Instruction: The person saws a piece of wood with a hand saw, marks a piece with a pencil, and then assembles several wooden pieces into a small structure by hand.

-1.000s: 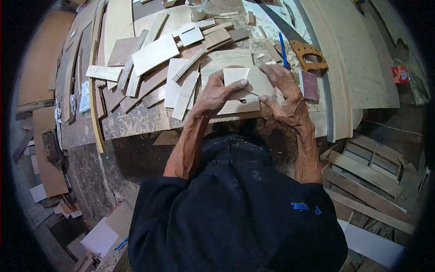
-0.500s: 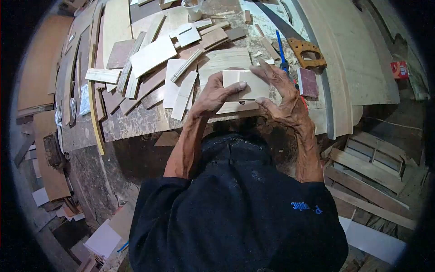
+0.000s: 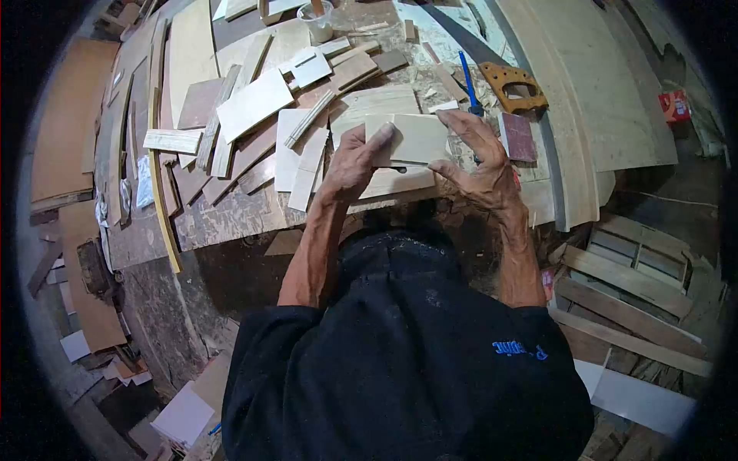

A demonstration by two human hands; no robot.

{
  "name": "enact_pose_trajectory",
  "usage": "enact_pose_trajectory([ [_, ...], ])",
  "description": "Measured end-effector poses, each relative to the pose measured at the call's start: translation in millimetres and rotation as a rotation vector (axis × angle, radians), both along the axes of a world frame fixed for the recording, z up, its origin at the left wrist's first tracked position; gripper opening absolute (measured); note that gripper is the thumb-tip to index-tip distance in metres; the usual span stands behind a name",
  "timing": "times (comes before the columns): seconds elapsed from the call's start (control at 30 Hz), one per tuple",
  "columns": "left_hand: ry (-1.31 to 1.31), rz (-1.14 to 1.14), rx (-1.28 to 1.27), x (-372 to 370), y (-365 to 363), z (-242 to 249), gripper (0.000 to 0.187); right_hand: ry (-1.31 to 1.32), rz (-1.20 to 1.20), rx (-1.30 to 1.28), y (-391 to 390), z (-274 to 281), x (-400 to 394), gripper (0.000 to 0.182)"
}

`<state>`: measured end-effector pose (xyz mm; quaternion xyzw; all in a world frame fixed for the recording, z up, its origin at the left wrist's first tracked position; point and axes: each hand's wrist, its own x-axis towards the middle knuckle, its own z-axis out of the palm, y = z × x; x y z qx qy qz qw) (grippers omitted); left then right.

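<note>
Above the front of the workbench I hold a small pale wooden board, with a seam running across it near its left end. My left hand is closed on that left end, thumb pressed flat on the upper face beside the seam. At the other end, my right hand grips the edge, fingertips at the far corner and thumb at the near corner. A larger pale plank lies beneath it on the bench. A small dark object shows just under the board's near edge; I cannot make out what it is.
Several wood offcuts lie heaped to the left. A handsaw, a blue tool and a dark red block are at the right. A plastic cup stands at the back. Wooden frames lean below, right.
The board has shifted slightly left and tilted. My left thumb has slid back toward the left end, and my right fingers have closed from above its face onto the right edge.
</note>
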<state>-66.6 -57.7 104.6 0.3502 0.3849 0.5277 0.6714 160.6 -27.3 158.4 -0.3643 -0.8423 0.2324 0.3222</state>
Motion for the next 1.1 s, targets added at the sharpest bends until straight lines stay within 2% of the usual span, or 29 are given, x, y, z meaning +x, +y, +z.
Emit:
enact_pose_trajectory([
  [0.23, -0.310, 0.227, -0.053, 24.4, -1.7, -1.6, 0.032, 0.028, -0.294, 0.183, -11.6, -15.8, -20.8, 0.061],
  [0.4, -0.290, 0.235, -0.084, 37.1, -2.7, -4.2, 0.028, 0.009, -0.445, 0.208, -17.9, -16.5, -34.9, 0.056],
  [0.5, -0.289, 0.230, -0.067, 44.3, -4.4, -4.7, 0.026, 0.012, -0.523, 0.126, -22.5, -14.0, -42.0, 0.058],
  [0.63, -0.221, 0.255, -0.032, 47.4, -2.8, -7.5, 0.026, 0.023, -0.531, 0.124, -25.3, -13.9, -43.1, 0.061],
  [0.97, -0.243, 0.272, -0.008, 48.2, -3.2, -5.5, 0.030, 0.059, -0.521, 0.133, -27.8, -21.3, -40.3, 0.063],
  [1.1, -0.221, 0.271, -0.009, 49.5, -4.9, -0.7, 0.029, 0.041, -0.578, 0.018, -32.7, -19.1, -41.7, 0.062],
])
